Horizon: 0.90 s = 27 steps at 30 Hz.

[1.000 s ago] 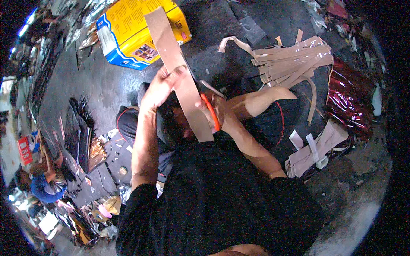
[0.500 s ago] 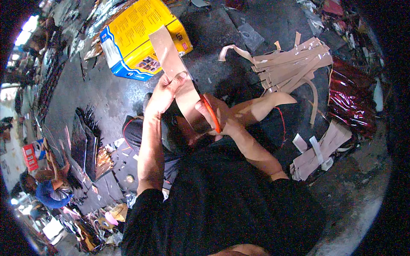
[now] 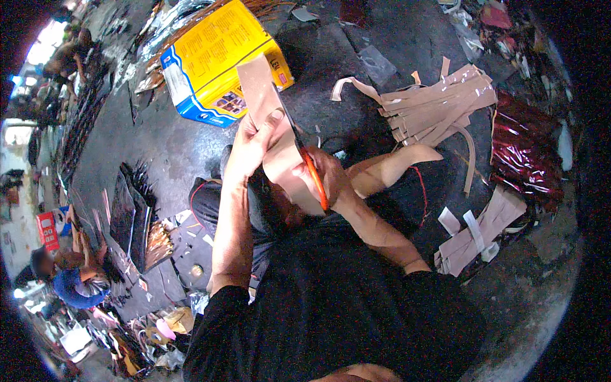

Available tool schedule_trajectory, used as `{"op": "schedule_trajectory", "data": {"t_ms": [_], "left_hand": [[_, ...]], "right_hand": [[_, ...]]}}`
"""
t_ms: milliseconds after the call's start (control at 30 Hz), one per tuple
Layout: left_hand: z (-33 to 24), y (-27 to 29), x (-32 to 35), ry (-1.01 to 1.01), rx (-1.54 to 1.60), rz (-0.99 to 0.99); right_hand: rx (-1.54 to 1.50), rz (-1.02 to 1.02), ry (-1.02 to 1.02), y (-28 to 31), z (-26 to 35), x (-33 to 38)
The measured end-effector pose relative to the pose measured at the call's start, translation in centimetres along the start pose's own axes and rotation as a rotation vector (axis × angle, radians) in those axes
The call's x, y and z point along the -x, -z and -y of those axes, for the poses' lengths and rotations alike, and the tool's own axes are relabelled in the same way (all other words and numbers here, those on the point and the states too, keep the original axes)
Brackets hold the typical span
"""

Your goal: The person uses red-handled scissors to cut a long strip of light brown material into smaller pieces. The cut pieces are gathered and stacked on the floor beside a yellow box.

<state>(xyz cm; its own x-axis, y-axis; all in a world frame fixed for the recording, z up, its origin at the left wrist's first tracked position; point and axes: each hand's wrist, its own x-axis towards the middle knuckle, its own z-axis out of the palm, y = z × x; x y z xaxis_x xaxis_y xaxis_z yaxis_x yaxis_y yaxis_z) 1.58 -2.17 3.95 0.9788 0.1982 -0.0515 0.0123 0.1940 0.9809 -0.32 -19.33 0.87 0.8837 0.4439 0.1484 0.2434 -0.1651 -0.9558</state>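
Tan strip (image 3: 257, 81) drawn down toward the body since the first frame; less of the yellow-blue container (image 3: 219, 54) is now overlapped by its far end.
Strip is held in front of the black shirt (image 3: 344, 293), slanting across the lap; clamped near mid-length between thumb and fingers of the left hand (image 3: 249, 145). Orange-handled scissors (image 3: 312, 173) are gripped in the right hand (image 3: 331, 181), dark blade along the strip's right edge; blade opening can't be told. To the right, a smaller strip stack (image 3: 468, 245) is crossed by pale pieces; farther out, a fanned strip pile (image 3: 439, 102) is laid near a dark red glossy sheet (image 3: 525, 149). Container is set beyond the left hand.
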Motion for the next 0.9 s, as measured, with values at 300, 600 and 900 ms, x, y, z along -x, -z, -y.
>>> {"op": "schedule_trajectory", "data": {"t_ms": [300,600,900], "left_hand": [[-0.5,-0.9,0.5,-0.039,0.024,0.001],[0.0,-0.2,1.3,0.002,-0.064,0.002],[-1.2,-0.3,1.3,-0.059,-0.149,0.015]], "right_hand": [[-0.011,0.04,-0.013,0.9,1.4,-0.3],[-0.015,0.088,-0.066,0.9,1.0,0.1],[0.028,0.129,-0.108,1.1,2.5,-0.1]]}}
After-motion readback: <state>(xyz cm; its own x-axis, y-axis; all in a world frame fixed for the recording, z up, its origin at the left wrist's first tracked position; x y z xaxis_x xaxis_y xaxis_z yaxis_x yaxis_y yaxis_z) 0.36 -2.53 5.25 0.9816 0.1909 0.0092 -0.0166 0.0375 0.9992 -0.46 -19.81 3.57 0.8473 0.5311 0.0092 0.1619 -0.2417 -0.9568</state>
